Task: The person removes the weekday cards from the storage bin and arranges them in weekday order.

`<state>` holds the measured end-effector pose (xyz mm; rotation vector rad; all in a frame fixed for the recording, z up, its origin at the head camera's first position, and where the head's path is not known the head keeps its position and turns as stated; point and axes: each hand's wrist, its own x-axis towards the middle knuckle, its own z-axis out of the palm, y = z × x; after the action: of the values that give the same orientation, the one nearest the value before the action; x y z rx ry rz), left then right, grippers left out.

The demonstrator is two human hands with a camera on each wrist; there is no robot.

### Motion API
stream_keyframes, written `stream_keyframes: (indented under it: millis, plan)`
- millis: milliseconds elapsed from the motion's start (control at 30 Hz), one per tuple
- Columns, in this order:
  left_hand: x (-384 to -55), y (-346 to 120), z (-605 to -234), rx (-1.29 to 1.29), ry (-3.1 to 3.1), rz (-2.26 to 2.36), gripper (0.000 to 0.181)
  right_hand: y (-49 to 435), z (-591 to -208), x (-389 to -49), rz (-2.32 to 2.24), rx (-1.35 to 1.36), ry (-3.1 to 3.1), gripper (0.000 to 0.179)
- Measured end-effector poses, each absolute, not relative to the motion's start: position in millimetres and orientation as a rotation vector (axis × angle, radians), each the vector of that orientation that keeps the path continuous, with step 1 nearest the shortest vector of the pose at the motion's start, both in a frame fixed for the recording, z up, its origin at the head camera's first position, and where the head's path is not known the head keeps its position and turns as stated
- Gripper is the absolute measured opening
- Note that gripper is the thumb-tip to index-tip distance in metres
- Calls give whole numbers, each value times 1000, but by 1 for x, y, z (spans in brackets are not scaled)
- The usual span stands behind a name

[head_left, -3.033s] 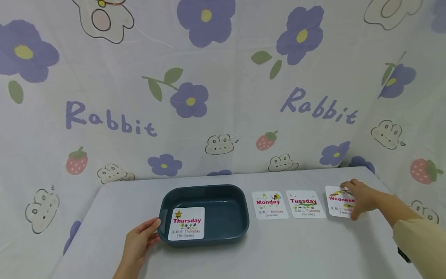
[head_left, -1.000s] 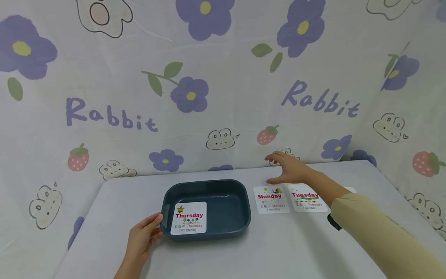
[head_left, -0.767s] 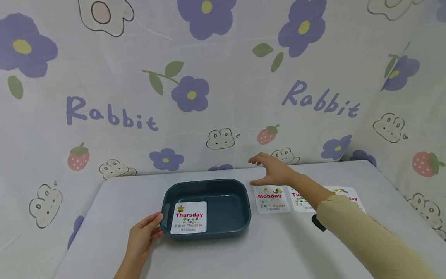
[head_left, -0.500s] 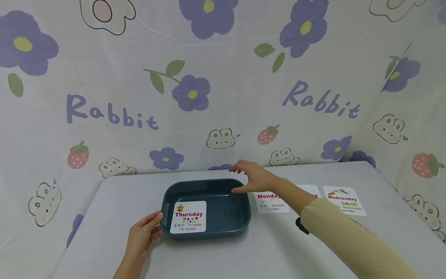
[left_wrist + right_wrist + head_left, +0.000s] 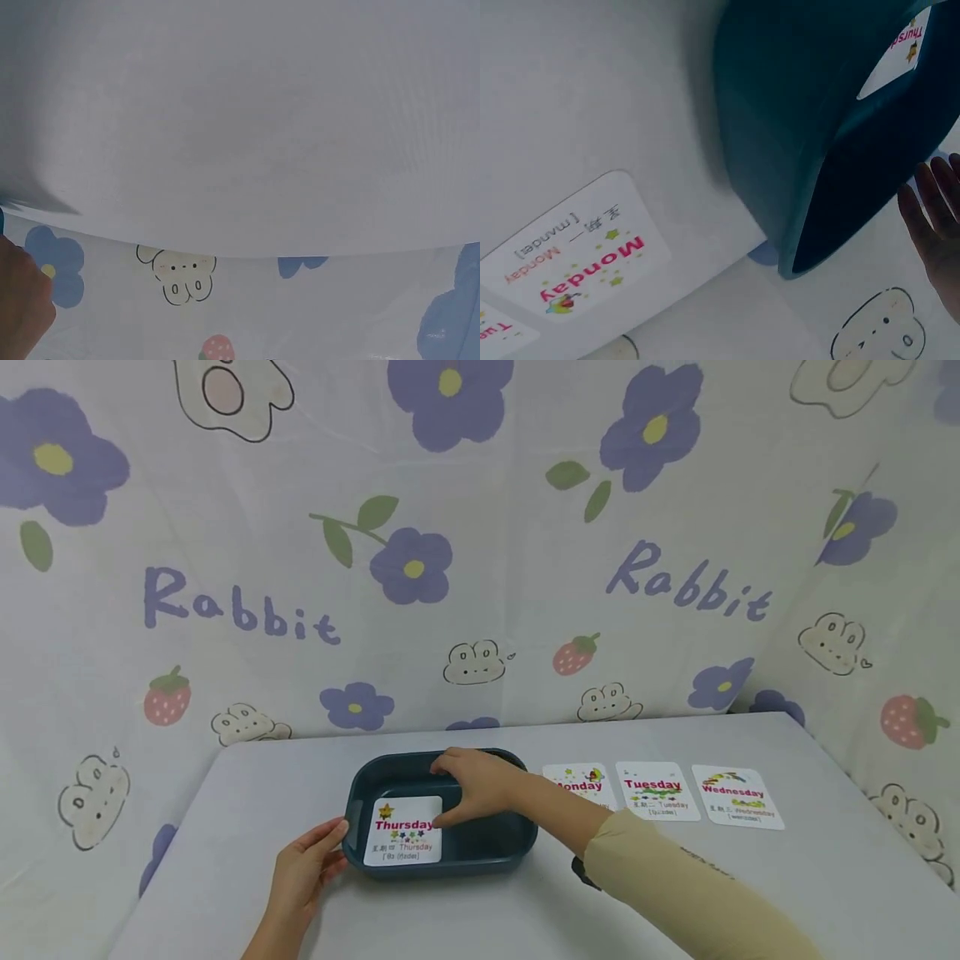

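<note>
"Head view first: what is seen nearest?"

"A long pale sleeve (image 5: 690, 893), at the near right. Beside it, the near-left rim of a dark blue tray (image 5: 480, 867) is gripped by the left hand (image 5: 303, 864), with the thumb laid on the edge."

"And inside the tray?"

"The Thursday card (image 5: 402, 832) is seen lying there face up, toward the left end. The right hand (image 5: 483, 785) is held over it, thumb and fingers spread wide, with nothing grasped. Whether the card's edge is touched by the thumb cannot be told."

"What can be counted as done?"

"Three cards are laid out in a row on the tabletop (image 5: 217, 860), to the right of the tray: Monday (image 5: 579, 781), partly hidden by the arm, then Tuesday (image 5: 658, 792), then Wednesday (image 5: 738, 797). The row is judged mostly made."

"So what is left?"

"Thursday, presumably to be placed after Wednesday. Whether anything is covered by it cannot be seen."

"And farthest off?"

"A flowered cloth (image 5: 510, 568) is hung behind everything."
</note>
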<state>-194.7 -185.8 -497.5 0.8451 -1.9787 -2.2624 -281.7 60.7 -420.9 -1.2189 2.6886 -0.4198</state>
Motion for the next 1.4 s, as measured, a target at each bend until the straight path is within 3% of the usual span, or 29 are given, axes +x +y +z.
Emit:
stream_keyframes:
  millis: [433,633,1033,1400]
  plan:
    - [-196,-184,-497,858,-1993,-2243,52,13,-444,-264,118,-1016,2745,84]
    - [-196,-183,-497,833,-1979,-2275,52,-2,-455,-259,222,-1047,2754,81]
    - [-191,-189,-498,885,-2009,-2239,56,-20,-469,-267,173,-1031,2747,90]
    - [-192,-185,-495,847,-1975,-2286,56,-18,-472,-273,37,-953,2742,87]
